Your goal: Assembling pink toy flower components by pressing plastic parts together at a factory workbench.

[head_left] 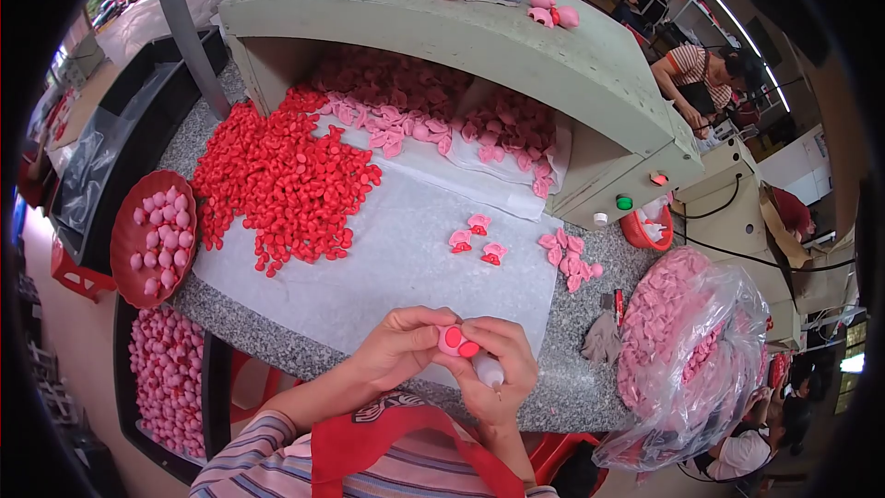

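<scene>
Above the table's front edge, my left hand [398, 343] is closed, pinching a small round pink toy figure [450, 341] with two red oval feet facing up. My right hand [505, 360] steadies the same figure with its fingertips. Tucked in that hand is a small white squeeze bottle [489, 370], its thin tip pointing down toward the wrist. Beyond my hands, on a white sheet [406, 249], lie three pink pieces with red feet [479, 223]. A heap of red foot pieces [295, 184] covers the sheet's left part.
A pale green machine [442, 28] arches over piled pink parts [396, 124]. Left are a red bowl [118, 240] and a black crate [218, 397] with pink balls. Right lie loose pink pieces [570, 258], a grey cloth [602, 339] and a clear bag [691, 397] of pink parts.
</scene>
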{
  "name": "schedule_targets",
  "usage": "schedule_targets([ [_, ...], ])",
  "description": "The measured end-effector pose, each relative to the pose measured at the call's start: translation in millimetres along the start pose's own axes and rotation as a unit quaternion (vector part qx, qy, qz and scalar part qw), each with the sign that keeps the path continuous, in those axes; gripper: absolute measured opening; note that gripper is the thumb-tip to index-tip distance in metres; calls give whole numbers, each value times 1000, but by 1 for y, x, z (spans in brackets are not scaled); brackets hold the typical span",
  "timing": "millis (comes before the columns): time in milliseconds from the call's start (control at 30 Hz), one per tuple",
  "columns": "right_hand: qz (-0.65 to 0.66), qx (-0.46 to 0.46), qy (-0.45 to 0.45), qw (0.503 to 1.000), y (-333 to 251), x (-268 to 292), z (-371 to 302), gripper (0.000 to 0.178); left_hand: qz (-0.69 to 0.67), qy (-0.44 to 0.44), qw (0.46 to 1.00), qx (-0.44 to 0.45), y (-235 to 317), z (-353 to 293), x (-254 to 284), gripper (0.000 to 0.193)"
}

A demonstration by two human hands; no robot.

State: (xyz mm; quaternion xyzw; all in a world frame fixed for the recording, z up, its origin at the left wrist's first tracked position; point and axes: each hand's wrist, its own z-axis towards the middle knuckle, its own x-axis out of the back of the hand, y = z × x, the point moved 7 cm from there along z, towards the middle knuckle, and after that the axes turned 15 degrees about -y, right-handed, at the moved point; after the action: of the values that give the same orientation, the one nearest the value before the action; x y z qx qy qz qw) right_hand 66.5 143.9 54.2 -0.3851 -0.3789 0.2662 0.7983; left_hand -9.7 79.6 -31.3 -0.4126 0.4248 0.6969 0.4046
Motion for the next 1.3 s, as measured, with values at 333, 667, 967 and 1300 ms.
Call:
schedule_targets([
  [333,56,-75,22,995,29,-14,-6,30,21,77,996,-27,1,-9,20,16],
  [667,173,-224,-81,956,71,-74,-9,50,352,335,864,-132,130,-75,48,20],
  [967,175,-251,-82,948,96,-61,-9,37,769,510,208,-323,273,-140,-23,24],
  [1300,195,-253,-20,947,84,-22,-37,30,810,266,513,103,49,96,92,19],
])
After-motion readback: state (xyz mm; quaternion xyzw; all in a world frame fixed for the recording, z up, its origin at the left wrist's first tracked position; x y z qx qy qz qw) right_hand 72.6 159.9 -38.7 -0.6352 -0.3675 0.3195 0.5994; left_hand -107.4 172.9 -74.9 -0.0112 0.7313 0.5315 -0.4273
